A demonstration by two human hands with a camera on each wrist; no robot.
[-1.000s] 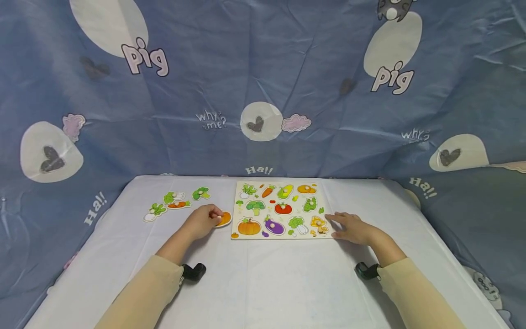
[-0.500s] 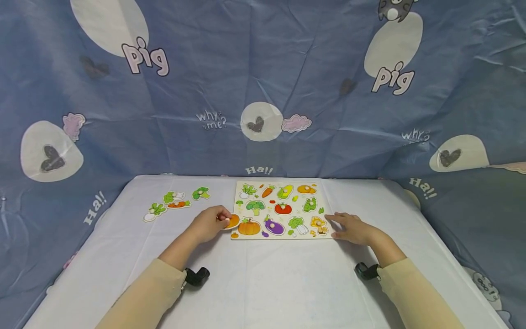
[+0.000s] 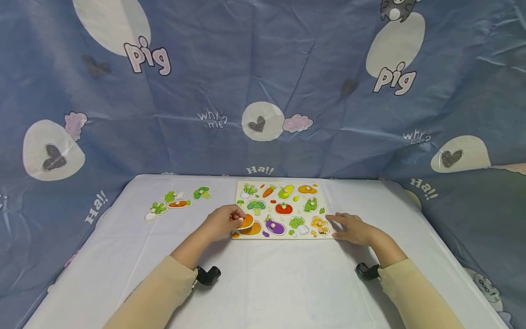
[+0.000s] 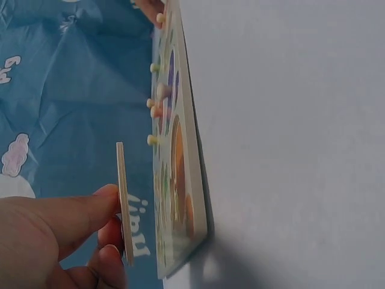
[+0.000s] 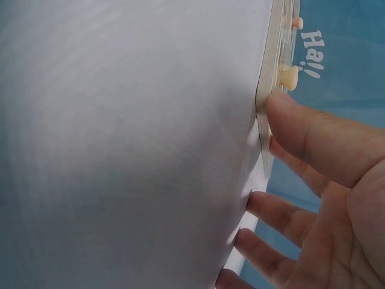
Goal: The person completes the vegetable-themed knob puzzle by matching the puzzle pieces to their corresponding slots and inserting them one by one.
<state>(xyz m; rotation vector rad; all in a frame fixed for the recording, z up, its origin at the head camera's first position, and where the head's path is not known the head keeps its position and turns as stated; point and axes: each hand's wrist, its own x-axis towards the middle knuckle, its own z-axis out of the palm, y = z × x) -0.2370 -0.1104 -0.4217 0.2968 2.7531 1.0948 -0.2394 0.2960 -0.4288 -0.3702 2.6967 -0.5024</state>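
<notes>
My left hand (image 3: 223, 222) pinches an orange pumpkin puzzle piece (image 3: 246, 221) above the lower left of a wooden vegetable puzzle board (image 3: 267, 235). In the left wrist view the piece (image 4: 123, 198) is seen edge-on, apart from the board (image 4: 195, 168), between thumb and fingers. A printed pumpkin (image 3: 252, 228) on the board is partly covered by it. My right hand (image 3: 354, 228) rests at the board's right edge, fingers spread. In the right wrist view its thumb (image 5: 286, 117) touches the board's corner, and other fingertips reach the white cloth.
Loose pieces lie left of the board: a broccoli (image 3: 202, 193), a carrot (image 3: 179, 204), a bok choy (image 3: 174, 196) and a radish (image 3: 155, 211). Knobbed pieces such as an eggplant (image 3: 274, 225) and a tomato (image 3: 283, 209) sit in the board. A blue printed curtain (image 3: 320, 151) hangs behind the table.
My left hand has carried the pumpkin piece rightward, from beside the board to over the printed pumpkin. The right hand has stayed at the board's edge.
</notes>
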